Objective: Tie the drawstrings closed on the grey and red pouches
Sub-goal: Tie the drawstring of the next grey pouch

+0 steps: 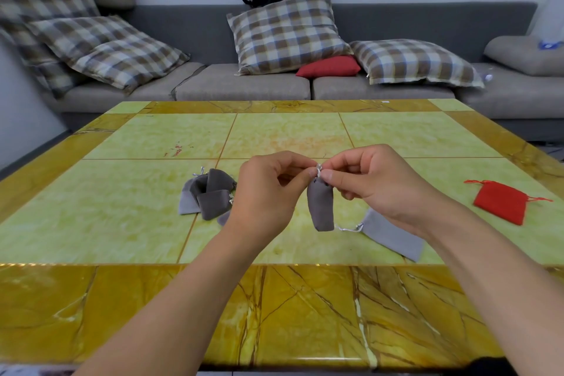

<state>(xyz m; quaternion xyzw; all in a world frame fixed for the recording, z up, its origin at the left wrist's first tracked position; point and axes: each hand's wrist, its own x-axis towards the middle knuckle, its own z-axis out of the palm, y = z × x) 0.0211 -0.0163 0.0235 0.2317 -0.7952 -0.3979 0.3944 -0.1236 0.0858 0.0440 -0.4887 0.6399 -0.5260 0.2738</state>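
Note:
A small grey pouch [320,210] hangs above the table, held up by its white drawstrings [319,170]. My left hand [268,189] and my right hand [375,183] both pinch those strings at the pouch's mouth, fingertips almost touching. Under my right wrist a lighter grey pouch [390,236] lies flat with its white cord trailing left. To the left of my left hand sits a pile of several grey pouches [209,195]. A red pouch [500,202] with red strings lies flat at the right of the table.
The yellow-green marble table [152,223] has a wide amber border at the front. Behind it stands a grey sofa [244,85] with plaid cushions, a red cushion [329,66] and a dark bundle of clothing on its back.

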